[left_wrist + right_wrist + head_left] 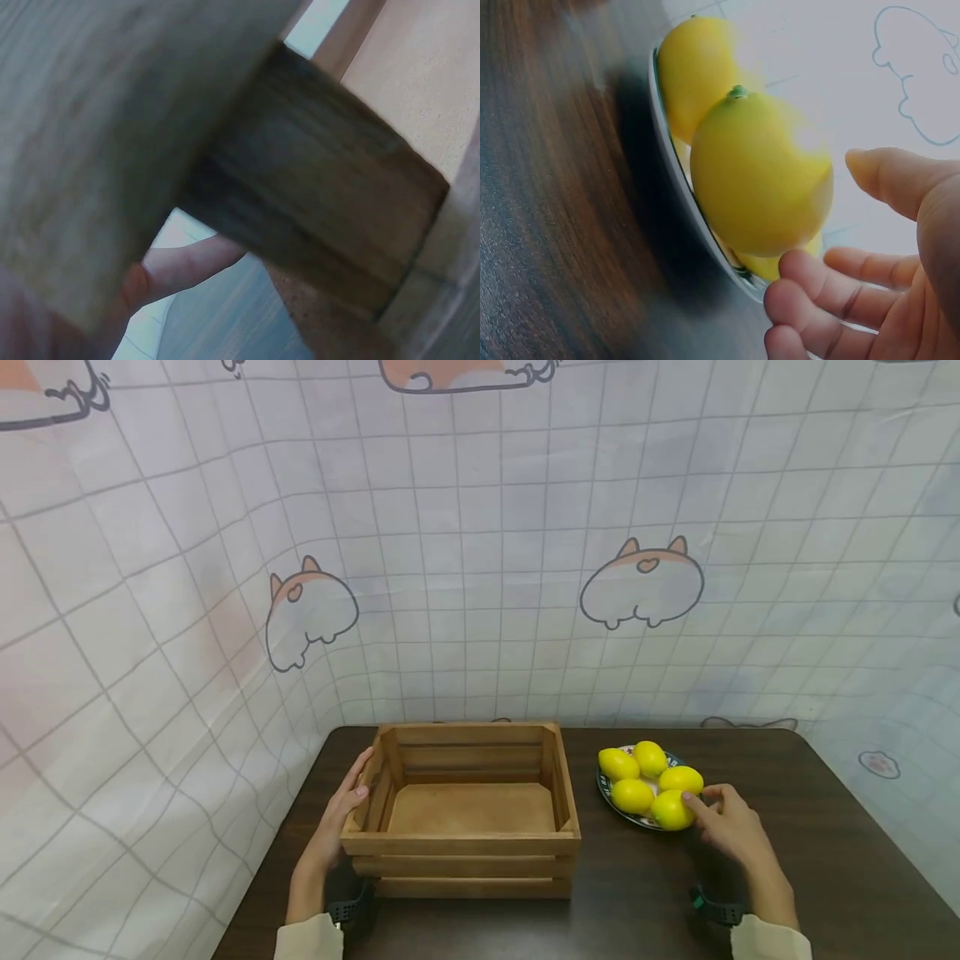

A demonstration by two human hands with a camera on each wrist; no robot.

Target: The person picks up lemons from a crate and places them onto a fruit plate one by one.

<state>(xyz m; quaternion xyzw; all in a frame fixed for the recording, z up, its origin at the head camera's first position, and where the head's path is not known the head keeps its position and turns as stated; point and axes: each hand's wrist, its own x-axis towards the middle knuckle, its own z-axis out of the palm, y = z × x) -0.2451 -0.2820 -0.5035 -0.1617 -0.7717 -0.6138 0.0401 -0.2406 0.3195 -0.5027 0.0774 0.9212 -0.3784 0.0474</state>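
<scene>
A slatted wooden crate [461,843] stands on the table with its open top up. My left hand [341,810] holds the crate's left side, the thumb at the rim and the fingers along the outside. In the left wrist view, a crate slat [322,180] covers part of that hand. To the right, several yellow lemons [632,796] sit on a patterned plate [613,808]. My right hand [731,827] is at the nearest lemon [761,180], thumb and fingers spread around its side. The right wrist view shows a gap between thumb and lemon.
The dark wooden table [637,902] reaches back to a white gridded cloth [480,560] with cartoon animals, which also hangs along the left and right sides. The plate lies a short way right of the crate.
</scene>
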